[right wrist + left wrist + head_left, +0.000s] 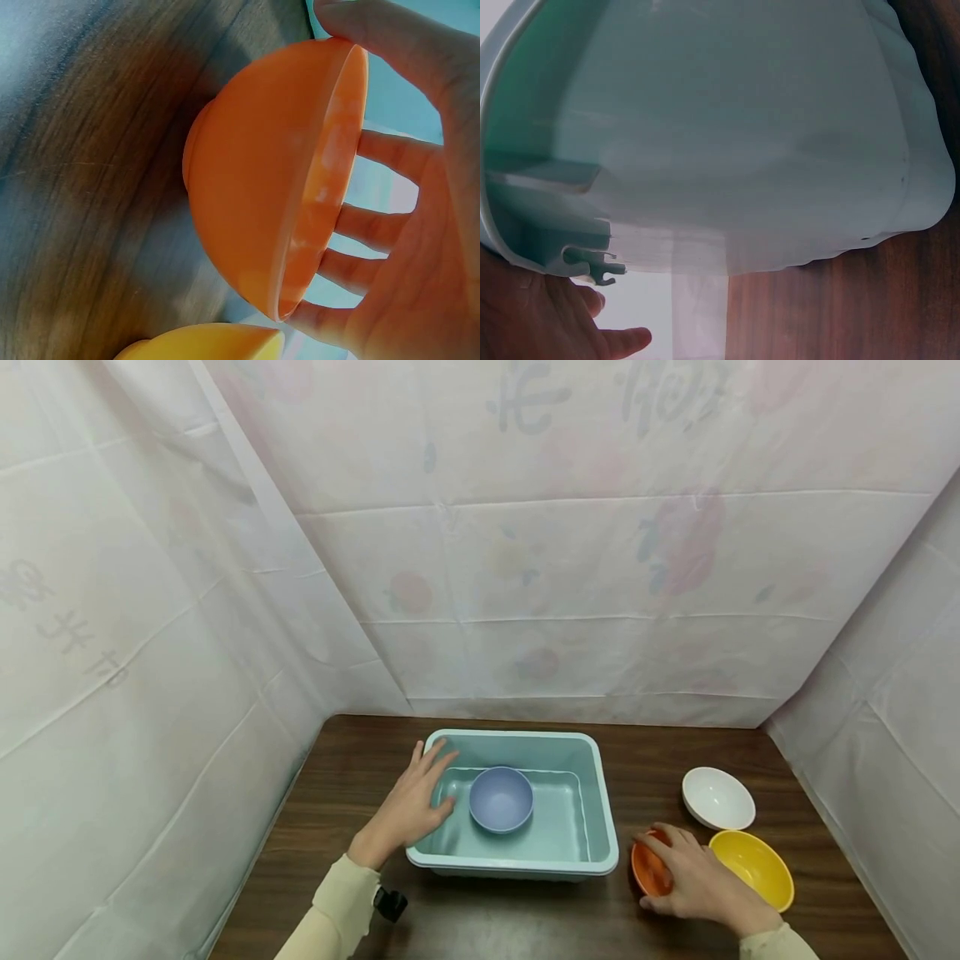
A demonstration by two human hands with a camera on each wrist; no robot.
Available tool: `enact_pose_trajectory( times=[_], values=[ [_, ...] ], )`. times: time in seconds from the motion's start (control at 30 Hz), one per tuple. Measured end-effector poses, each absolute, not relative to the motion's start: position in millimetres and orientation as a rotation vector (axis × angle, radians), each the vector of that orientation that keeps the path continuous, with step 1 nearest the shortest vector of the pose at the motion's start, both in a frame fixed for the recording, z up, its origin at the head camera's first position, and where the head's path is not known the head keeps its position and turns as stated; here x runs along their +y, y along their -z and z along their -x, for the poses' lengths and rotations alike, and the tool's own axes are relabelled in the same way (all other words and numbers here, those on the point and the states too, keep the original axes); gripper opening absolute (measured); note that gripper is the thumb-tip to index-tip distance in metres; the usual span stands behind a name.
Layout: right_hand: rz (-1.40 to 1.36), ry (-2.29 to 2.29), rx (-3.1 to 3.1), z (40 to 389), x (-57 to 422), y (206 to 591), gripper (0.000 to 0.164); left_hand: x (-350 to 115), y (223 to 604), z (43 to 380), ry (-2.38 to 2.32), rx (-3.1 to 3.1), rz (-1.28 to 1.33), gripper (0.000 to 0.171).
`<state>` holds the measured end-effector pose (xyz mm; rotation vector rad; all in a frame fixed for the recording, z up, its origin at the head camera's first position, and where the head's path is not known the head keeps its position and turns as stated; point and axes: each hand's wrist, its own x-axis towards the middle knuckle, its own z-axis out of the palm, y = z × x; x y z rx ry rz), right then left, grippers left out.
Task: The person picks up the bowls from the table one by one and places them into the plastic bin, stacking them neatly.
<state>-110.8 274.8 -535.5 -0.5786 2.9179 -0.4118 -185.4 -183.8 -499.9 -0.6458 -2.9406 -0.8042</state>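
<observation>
My right hand (692, 878) spans the top of an orange bowl (651, 863) beside the basin's right end. In the right wrist view the thumb lies at one side of the orange bowl's (255, 165) rim and the fingers reach along the rim elsewhere, gripping it. My left hand (411, 798) is at the left side of a pale blue-green basin (600, 852), fingers spread and straight, holding nothing. Inside the basin a lavender bowl (501, 800) stands upright. The left wrist view shows the basin's outer wall (750, 135) with my fingers below its rim.
A white bowl (718, 798) and a yellow bowl (752, 868) stand close together on the right of the dark wooden table (330, 785). The yellow bowl is partly behind my right wrist. White printed sheets (525, 568) enclose the table at the back and sides.
</observation>
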Motion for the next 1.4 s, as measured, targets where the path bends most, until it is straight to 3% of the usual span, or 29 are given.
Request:
enact_pose_trajectory(
  times=[0.6,1.4],
  values=[
    [0.657,0.376,3.035,122.3,273.0,523.2,0.085,-184.4,498.4,184.9,0.8,-2.94,0.661,0.072],
    [0.662,0.307,3.106,149.1,275.3,469.4,0.079,-184.7,500.9,184.9,0.803,-2.949,0.648,0.073]
  ],
)
